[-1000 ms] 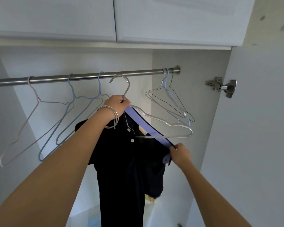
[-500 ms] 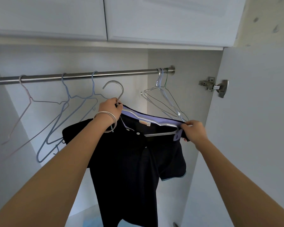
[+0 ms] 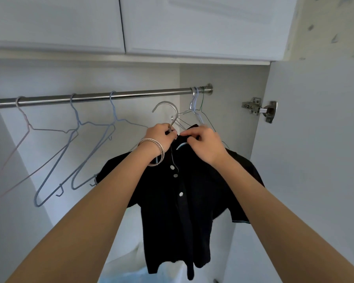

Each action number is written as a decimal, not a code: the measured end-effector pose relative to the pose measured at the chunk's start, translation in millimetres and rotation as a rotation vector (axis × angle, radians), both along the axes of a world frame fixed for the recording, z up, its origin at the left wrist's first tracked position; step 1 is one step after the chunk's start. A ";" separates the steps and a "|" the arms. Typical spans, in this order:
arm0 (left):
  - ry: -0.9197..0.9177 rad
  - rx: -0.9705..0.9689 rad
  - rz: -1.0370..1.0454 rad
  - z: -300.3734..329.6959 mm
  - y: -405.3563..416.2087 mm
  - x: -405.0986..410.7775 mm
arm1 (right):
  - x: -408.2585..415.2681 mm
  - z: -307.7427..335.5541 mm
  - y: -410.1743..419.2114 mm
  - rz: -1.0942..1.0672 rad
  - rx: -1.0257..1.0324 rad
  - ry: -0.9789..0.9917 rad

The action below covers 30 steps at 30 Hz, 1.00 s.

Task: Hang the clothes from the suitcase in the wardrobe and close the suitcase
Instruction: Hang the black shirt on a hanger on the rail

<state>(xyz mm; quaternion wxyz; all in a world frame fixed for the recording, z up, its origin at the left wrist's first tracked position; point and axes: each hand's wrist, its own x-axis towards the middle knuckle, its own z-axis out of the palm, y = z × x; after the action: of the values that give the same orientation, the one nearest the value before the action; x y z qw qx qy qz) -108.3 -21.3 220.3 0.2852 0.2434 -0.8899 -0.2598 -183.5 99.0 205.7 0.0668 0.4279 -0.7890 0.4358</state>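
My left hand grips the hanger neck below the rod and my right hand pinches the black shirt collar, so the shirt may slip off if I pull unevenly.

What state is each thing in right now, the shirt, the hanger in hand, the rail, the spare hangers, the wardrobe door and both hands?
Black shirt: draped on the silver hanger, off the rail.
Silver hanger: hook free, below the rail.
Rail: carries only bare hangers.
Bare hangers: hooked on the rail.
Wardrobe door: open.
Left hand: grips the hanger's neck.
Right hand: pinches the collar.
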 end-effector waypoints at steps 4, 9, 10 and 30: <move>0.022 0.049 -0.005 1.6 -5.6 2.2 | -16.2 -10.4 17.2 -0.072 0.122 0.054; -0.002 0.084 -0.068 -0.2 -5.5 -1.2 | -27.3 -24.4 33.2 -0.186 0.208 0.028; -0.025 0.082 -0.081 -0.9 -5.1 -2.8 | -27.7 -25.5 34.5 -0.200 0.180 0.028; -0.343 -0.018 -0.039 -14.0 -46.2 -14.0 | -45.2 -5.4 -18.8 -0.286 0.166 -0.228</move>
<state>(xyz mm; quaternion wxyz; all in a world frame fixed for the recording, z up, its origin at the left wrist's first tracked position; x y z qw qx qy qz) -122.3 -67.5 206.3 0.1263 0.2642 -0.9324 -0.2119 -228.7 80.2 200.3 0.0026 0.2632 -0.8774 0.4011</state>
